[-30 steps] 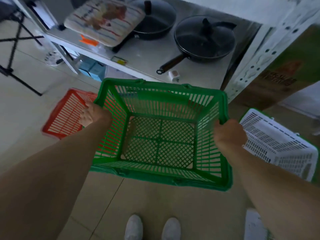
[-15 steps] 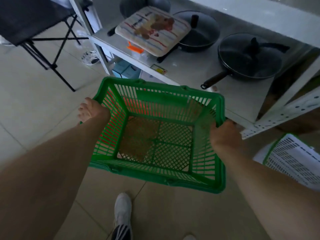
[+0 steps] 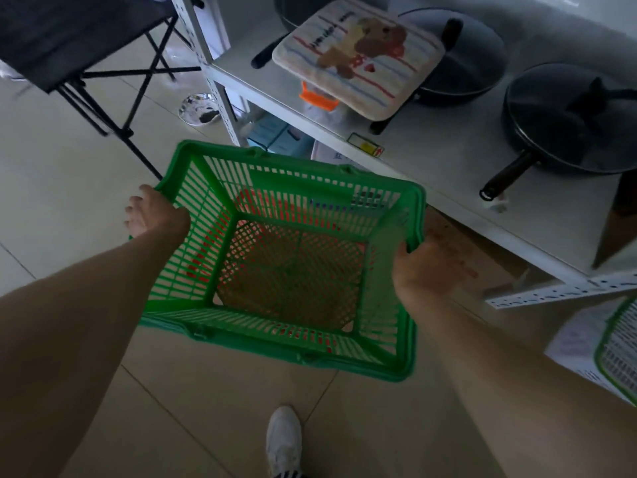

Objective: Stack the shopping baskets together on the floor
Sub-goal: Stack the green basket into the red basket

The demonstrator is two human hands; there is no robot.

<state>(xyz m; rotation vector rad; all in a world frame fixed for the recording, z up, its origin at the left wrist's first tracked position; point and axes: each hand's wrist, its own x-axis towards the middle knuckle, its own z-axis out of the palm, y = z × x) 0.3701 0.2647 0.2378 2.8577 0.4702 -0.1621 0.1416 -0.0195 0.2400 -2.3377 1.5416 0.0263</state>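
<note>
I hold a green slatted shopping basket (image 3: 396,332) upright above the floor. My left hand (image 3: 155,215) grips its left rim and my right hand (image 3: 427,267) grips its right rim. Straight beneath it lies the red basket (image 3: 250,201), visible only through the green slats and mesh bottom. A white basket with a green rim (image 3: 617,357) lies on the floor at the right edge, mostly cut off by the frame.
A white metal shelf (image 3: 431,157) stands just beyond the baskets, carrying black pans (image 3: 565,119) and a cushion (image 3: 358,56). A black folding stand (image 3: 103,81) is at the upper left. My white shoe (image 3: 284,439) is on the tiled floor below.
The green basket has been carried left, away from the white basket, to a spot over the red basket, which is now covered by it. Both hands kept their grip.
</note>
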